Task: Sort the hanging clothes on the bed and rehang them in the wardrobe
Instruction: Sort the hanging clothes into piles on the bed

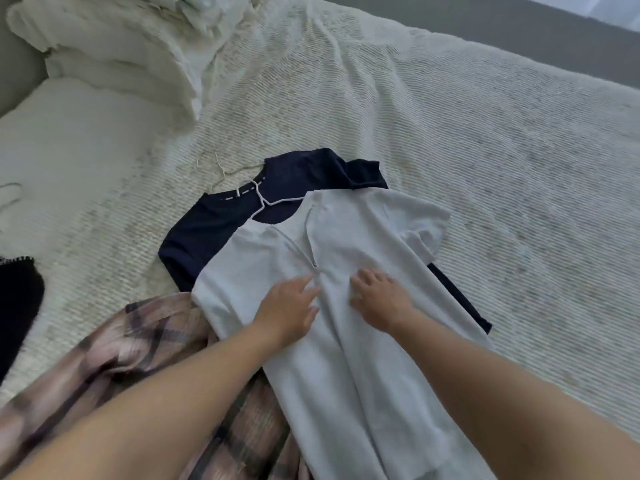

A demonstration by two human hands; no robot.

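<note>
You are still sorting: both your left hand [291, 311] and right hand [379, 301] lie flat, gripping nothing, on the white T-shirt [346, 341], so next reach just ahead of your fingertips for its hanger [304, 237].

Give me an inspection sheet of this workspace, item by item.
Surface: bed under a ribbed cream bedspread, rumpled near the top.
Job's things: light grey top lies flat over a navy top; a white hanger sits in the navy neckline; a plaid garment lies bunched at the lower left.
Clutter: piled white bedding at upper left; a dark garment at the left edge.
Grippers: left hand and right hand rest on the grey top, fingers relaxed, gripping nothing.
Cables: nothing seen.
Surroundings: grey floor beyond the bed.
</note>
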